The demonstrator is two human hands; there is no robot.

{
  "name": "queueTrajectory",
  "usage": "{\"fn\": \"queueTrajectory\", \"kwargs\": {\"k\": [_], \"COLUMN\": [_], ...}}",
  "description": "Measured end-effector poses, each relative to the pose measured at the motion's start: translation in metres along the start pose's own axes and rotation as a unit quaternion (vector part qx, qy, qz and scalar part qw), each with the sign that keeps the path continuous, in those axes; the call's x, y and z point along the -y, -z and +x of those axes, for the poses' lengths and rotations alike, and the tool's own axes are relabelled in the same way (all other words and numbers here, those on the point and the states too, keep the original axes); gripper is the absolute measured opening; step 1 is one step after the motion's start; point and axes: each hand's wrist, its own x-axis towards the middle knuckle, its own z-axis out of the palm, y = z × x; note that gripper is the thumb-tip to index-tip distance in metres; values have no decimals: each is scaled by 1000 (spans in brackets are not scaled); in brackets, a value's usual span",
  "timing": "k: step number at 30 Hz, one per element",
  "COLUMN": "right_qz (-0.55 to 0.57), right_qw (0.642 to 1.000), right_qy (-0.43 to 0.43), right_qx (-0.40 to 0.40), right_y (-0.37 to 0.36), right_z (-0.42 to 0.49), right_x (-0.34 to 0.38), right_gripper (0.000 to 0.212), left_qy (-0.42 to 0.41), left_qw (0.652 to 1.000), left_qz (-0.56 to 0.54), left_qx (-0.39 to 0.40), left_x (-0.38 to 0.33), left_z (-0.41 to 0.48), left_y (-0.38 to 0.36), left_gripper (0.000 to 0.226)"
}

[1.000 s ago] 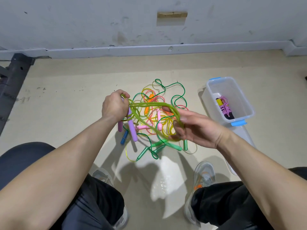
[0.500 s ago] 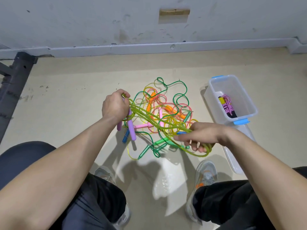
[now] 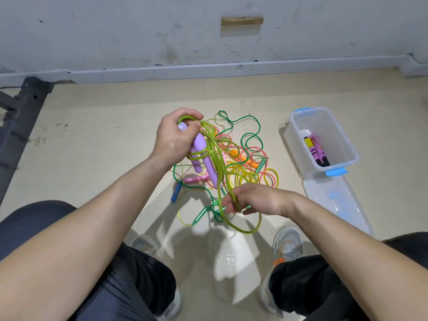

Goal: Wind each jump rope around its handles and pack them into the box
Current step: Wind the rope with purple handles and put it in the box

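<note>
1. Yellow-green rope (image 3: 218, 158) runs in several strands between the two hands, held up above the beige floor (image 3: 92, 140). A slack loop of it hangs below the right hand, toward the near side.
2. Far and left of the tangle, the left hand (image 3: 176, 137) has its fingers curled round the tops of two purple handles (image 3: 209, 167). The handles lie side by side and slant down toward the near right. A bend of the rope arches over the top of this fist, and a few turns cross the handles just below it.
3. Nearer and to the right, the right hand (image 3: 261, 200) pinches strands of the same rope between thumb and fingers, with the fingertips pointing left.
4. Beneath both hands a tangled pile (image 3: 250, 163) of dark green, pink, yellow and orange cords lies on the floor. A blue handle (image 3: 176, 193), a green handle (image 3: 200, 214), a pink handle (image 3: 194, 180) and an orange handle (image 3: 240, 156) show among the loops.
5. Right of the pile, well apart from both hands, a clear plastic box (image 3: 317, 122) with blue latches stands open. One wound rope (image 3: 316, 149) lies in it toward the near right side, its pink cord wrapped round a yellow and a black handle.
6. Its lid (image 3: 335, 200) lies flat on the floor at the near end of the box.
7. Dark-trousered knees and two grey shoes (image 3: 287, 246) fill the near edge. A scuffed grey wall (image 3: 115, 31) closes the far side, and a dark metal frame (image 3: 20, 117) stands at the far left.
</note>
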Motion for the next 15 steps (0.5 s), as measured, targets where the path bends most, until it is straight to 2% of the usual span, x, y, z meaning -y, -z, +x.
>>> {"fn": "queueTrajectory", "kwargs": {"k": [3, 5, 7, 8, 10, 12, 15], "right_qz": [15, 45, 71, 46, -70, -176, -237], "right_qw": [999, 998, 995, 995, 987, 954, 903], "right_qy": [29, 32, 31, 40, 66, 87, 117], "right_qx": [-21, -41, -62, -77, -131, -226, -340], "right_y": [-3, -4, -4, -4, -4, -4, -7], "right_z": [2, 6, 7, 8, 8, 5, -2], "right_x": [-1, -5, -8, -8, -7, -2, 8], "right_gripper": [25, 30, 20, 14, 25, 42, 59], "left_qy": [3, 4, 3, 3, 4, 5, 10], "left_qw": [1000, 999, 999, 999, 999, 999, 999], "left_qz": [-24, -32, -34, -37, -40, -37, -43], "left_qx": [6, 9, 11, 12, 14, 13, 11], "left_x": [-7, -9, -12, -13, -14, -15, -16], "left_z": [-2, -2, -2, -2, -3, -4, -5], "left_y": [0, 0, 0, -1, -1, -2, -4], "left_gripper": [16, 16, 16, 16, 16, 16, 16]}}
